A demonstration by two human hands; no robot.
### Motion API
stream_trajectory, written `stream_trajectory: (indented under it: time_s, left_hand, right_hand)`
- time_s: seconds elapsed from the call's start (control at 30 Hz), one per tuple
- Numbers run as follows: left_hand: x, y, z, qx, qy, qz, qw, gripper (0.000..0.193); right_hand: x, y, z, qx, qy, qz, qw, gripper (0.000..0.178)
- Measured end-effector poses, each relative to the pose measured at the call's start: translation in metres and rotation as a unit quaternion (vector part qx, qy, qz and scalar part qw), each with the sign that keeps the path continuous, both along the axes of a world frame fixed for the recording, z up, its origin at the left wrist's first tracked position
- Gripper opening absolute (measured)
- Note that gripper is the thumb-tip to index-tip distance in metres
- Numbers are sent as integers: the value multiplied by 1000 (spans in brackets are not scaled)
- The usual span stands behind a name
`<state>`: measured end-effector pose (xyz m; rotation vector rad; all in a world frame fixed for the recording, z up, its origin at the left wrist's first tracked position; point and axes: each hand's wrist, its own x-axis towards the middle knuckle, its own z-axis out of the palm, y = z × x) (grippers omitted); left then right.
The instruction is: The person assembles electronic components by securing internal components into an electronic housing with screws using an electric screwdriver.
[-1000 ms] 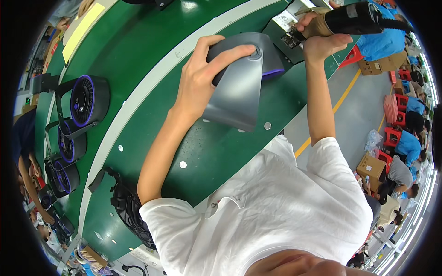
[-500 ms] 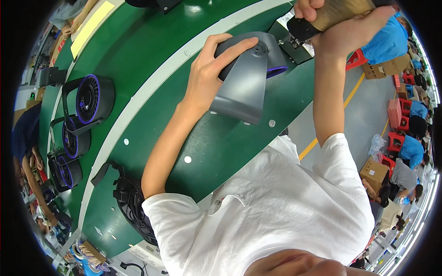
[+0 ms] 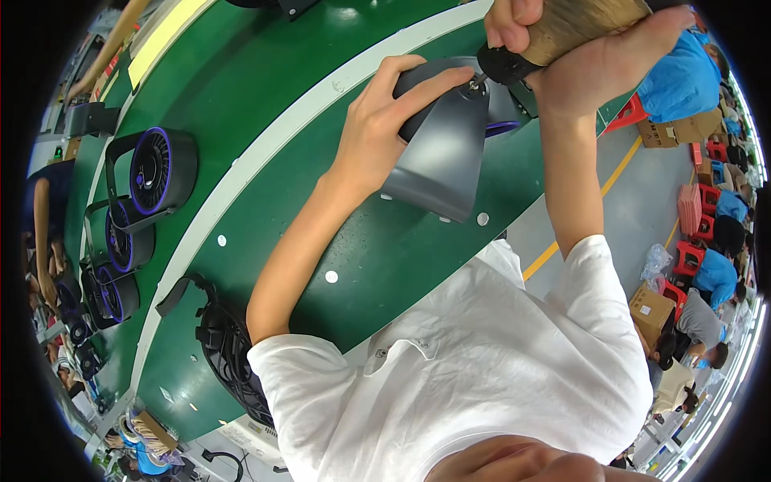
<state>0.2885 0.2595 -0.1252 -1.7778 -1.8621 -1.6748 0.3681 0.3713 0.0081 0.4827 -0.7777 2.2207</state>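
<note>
A dark grey fan (image 3: pixel 446 165) with a bracket-like stand and a trace of purple rim rests on the green bench. My left hand (image 3: pixel 371 132) is closed over its left side, the index finger stretched along the top beside the round pivot. Wrapped in my right hand (image 3: pixel 580 80) is an electric screwdriver (image 3: pixel 577 30) with a worn brown-gold body and black nose. Its bit comes down at the pivot, close to my left fingertip. The screw, if one is there, is too small to make out.
Several finished-looking fans (image 3: pixel 163 170) with purple rims stand in a row on the left conveyor. A black object (image 3: pixel 229 345) with straps lies by my left elbow. Across the aisle are people, red stools (image 3: pixel 689 259) and cardboard boxes (image 3: pixel 652 309).
The screwdriver has moved left and its bit now meets the fan's pivot. My left hand and the fan have shifted slightly right. Another person's arm at the far left has moved.
</note>
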Motion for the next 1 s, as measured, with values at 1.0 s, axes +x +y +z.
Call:
stream_trajectory:
  time_s: [1.0]
  left_hand:
    - [15, -3, -68, -60, -790, -468, 391, 64]
  right_hand:
    - [37, 126, -93, 212, -208, -510, 807, 87]
